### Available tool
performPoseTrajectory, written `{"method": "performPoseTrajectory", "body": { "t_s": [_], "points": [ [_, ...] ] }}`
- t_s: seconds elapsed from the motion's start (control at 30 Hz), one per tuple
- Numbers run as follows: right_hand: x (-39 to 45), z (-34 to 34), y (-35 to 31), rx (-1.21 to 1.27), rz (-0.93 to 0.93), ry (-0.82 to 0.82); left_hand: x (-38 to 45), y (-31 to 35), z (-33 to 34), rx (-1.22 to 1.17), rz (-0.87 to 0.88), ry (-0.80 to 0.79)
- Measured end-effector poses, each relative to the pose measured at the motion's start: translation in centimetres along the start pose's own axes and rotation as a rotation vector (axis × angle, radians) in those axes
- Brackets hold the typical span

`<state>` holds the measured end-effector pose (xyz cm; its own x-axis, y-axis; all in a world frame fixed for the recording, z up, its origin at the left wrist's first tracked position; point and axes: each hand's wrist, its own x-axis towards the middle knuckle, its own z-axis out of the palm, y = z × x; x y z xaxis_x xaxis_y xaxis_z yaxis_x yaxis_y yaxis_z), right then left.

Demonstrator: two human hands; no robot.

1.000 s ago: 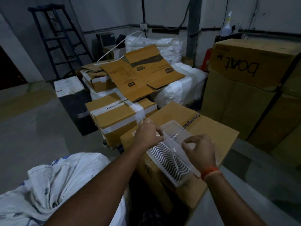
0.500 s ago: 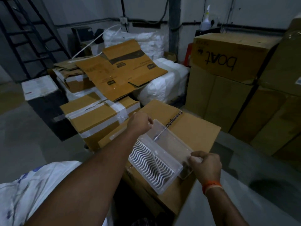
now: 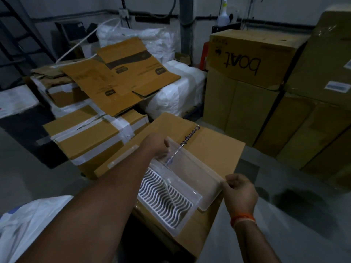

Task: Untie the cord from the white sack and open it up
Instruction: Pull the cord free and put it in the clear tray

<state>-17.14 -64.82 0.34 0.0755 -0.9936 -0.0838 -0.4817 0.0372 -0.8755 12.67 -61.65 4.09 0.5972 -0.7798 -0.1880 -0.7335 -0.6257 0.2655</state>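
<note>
A white sack [image 3: 28, 221] lies at the bottom left, partly cut off by the frame edge; no cord shows on it. In front of me a clear plastic box [image 3: 191, 179] with a white wavy rack [image 3: 161, 202] inside rests on a cardboard carton [image 3: 212, 145]. My left hand [image 3: 155, 147] grips the box's far corner. My right hand [image 3: 239, 192] pinches its near right corner. An orange band circles my right wrist.
Taped cartons [image 3: 91, 137] and flattened cardboard [image 3: 117, 76] pile up at the left. White wrapped bundles [image 3: 174, 93] sit behind. Tall stacked boxes [image 3: 252, 57], one marked "boat", stand at the right. A ladder [image 3: 15, 44] leans far left. Grey floor [image 3: 284, 215] lies to the right.
My view has swung right and moved closer. My right hand slid along the clear box to its near right corner. The left hand kept hold of the far corner.
</note>
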Motion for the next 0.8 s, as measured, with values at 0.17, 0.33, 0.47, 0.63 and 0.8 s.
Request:
{"method": "performPoseTrajectory", "body": {
  "t_s": [0.17,0.33,0.47,0.63,0.8],
  "points": [
    [-1.0,-1.0,-2.1,0.222,-0.021,0.053,-1.4,-0.1,-1.8,-0.291,-0.115,0.217],
    [-2.4,-1.9,-4.6,0.102,-0.483,0.142,-3.8,0.5,-3.9,-0.72,-0.186,0.303],
    [-4.3,-2.6,-5.5,-0.014,-0.72,0.206,-5.3,0.2,-4.8,-0.801,-0.251,0.368],
    [-6.5,-3.0,-5.3,0.019,-0.637,0.104,-7.4,-0.8,-5.4,-0.898,-0.414,0.414],
    [-8.9,-3.1,-5.3,0.355,-0.278,-0.026,-9.8,-2.1,-6.3,-0.88,-0.424,0.432]
  ]
}}
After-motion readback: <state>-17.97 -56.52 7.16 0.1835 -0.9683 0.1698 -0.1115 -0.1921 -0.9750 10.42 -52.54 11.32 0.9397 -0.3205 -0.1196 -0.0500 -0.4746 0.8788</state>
